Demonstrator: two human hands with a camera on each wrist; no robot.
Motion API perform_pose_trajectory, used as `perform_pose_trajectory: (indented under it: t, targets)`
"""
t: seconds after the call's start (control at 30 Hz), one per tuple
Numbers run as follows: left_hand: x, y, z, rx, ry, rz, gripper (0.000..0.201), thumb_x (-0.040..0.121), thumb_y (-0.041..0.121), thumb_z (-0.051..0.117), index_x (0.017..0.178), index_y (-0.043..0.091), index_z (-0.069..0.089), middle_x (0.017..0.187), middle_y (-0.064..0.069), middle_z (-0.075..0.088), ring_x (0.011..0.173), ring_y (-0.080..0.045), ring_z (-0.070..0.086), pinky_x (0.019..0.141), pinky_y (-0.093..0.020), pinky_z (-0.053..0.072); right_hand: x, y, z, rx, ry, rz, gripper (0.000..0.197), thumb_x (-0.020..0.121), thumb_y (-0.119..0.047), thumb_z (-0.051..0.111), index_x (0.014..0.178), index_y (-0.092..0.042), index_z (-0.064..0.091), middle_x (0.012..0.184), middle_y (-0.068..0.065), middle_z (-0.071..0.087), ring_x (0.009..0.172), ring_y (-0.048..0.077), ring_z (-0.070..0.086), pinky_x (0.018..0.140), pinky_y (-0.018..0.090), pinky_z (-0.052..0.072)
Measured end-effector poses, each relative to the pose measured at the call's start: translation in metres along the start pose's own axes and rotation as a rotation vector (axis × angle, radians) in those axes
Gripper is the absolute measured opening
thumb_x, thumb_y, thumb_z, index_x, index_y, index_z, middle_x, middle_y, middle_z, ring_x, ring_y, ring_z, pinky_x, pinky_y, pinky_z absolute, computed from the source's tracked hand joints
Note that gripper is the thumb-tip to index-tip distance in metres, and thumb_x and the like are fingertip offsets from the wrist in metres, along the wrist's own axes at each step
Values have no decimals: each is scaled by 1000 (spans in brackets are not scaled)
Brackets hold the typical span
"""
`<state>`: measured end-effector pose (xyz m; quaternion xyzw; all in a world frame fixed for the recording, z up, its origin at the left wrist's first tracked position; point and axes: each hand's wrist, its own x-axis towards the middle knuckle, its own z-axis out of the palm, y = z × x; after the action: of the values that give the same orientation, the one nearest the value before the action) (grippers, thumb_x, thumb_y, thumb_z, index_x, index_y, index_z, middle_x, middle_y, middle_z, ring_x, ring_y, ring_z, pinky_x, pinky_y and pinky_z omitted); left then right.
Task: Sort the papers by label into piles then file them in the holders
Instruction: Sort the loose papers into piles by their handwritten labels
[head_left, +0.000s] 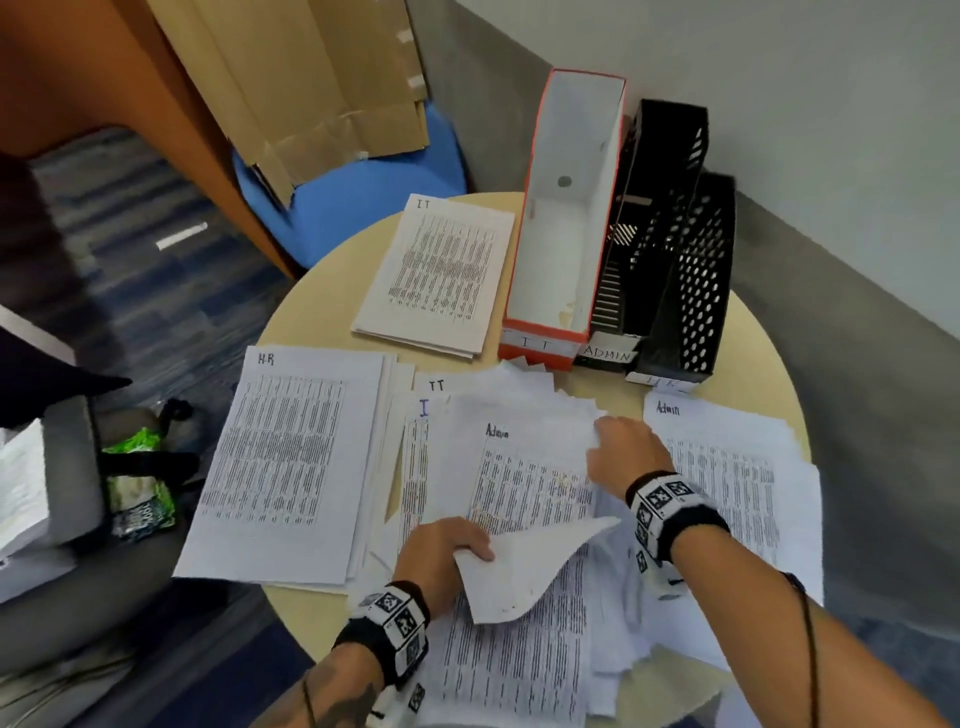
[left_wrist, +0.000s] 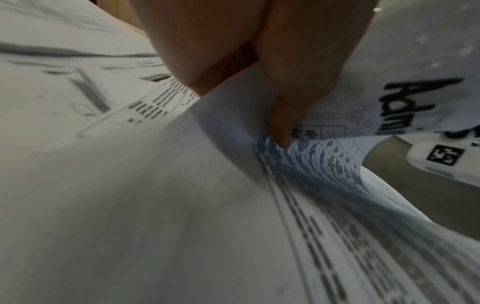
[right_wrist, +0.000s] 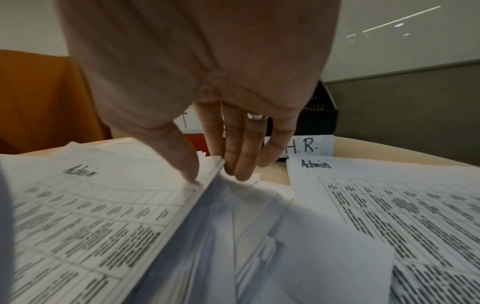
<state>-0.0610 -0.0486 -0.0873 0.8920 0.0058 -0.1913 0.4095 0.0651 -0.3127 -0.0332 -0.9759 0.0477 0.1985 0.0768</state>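
An unsorted stack lies at the middle of the round table (head_left: 306, 296), with an "Admin" sheet (head_left: 524, 467) on top. My left hand (head_left: 470, 552) pinches that sheet's near corner and curls it upward; the left wrist view shows the fingers (left_wrist: 283, 115) on the lifted sheet. My right hand (head_left: 602, 434) pinches its far right corner, thumb above and fingers (right_wrist: 240, 162) below. Sorted piles lie around: HR pile (head_left: 291, 462) left, IT pile (head_left: 436, 270) far, Admin pile (head_left: 727, 467) right. Behind stand the orange IT holder (head_left: 566, 208), the black Admin holder (head_left: 660, 208) and the mesh HR holder (head_left: 701, 291).
A blue chair (head_left: 358, 202) carrying flattened cardboard (head_left: 311, 78) stands beyond the table. A grey seat (head_left: 67, 467) with a green packet (head_left: 137, 483) is at the left. A grey wall (head_left: 857, 338) runs close behind the holders.
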Motion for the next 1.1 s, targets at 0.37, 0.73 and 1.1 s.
perform_pose_trajectory:
  t: [0.37,0.73,1.1]
  targets:
    - [7,-5,10,-65,46,-2,48,70,-4,81,75,43,76,96,17,73,92,-1,68,86,-35,60,-24,16,-9,533,177,-148,19,92,-5,67,90,-21,75,85,-7,72,82,14,66,76,27,54]
    - [28,39,-37,-311,260,23,105,69,22,95,156,15,37,103,32,62,97,27,57,97,-22,48,-64,71,-10,506,183,-454,28,81,-2,82,86,-29,82,78,-23,73,79,-4,68,69,6,48]
    - [59,60,-34,-504,100,-92,40,72,25,93,106,17,74,99,-2,79,93,-22,77,80,-41,65,-54,64,1,1371,-41,162,40,86,-23,78,122,-13,64,119,12,69,104,28,69,94,49,56]
